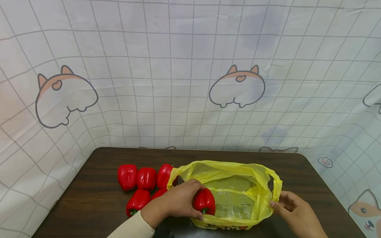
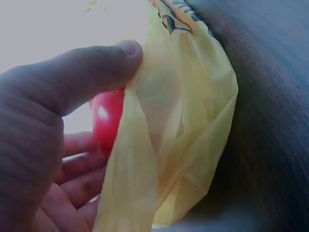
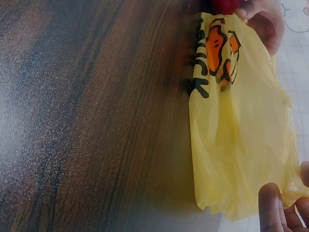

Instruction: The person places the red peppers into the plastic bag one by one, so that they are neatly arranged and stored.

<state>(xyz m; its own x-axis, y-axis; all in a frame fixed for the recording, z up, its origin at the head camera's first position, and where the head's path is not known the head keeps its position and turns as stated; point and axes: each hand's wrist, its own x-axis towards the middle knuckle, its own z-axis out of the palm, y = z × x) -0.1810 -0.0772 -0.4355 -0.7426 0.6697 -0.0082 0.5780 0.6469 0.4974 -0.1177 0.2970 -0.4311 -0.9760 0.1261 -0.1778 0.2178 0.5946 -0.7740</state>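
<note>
A yellow plastic bag (image 1: 235,185) stands with its mouth spread wide on the table. My left hand (image 1: 181,200) reaches in over the bag's left end and holds a red bell pepper (image 1: 204,201), thumb at the near rim and fingers on the far side. In the left wrist view the yellow film hides part of that red bell pepper (image 2: 107,121). At the bag's right end, my right hand (image 1: 297,211) pinches the handle side between thumb and fingers. The right wrist view shows black lettering and an orange print on the bag (image 3: 236,135).
Several more red bell peppers (image 1: 127,177) lie grouped left of the bag, one partly behind my left forearm. The dark wood-grain table (image 1: 89,191) has its back edge against a white gridded cloth (image 1: 178,82) with cartoon dogs.
</note>
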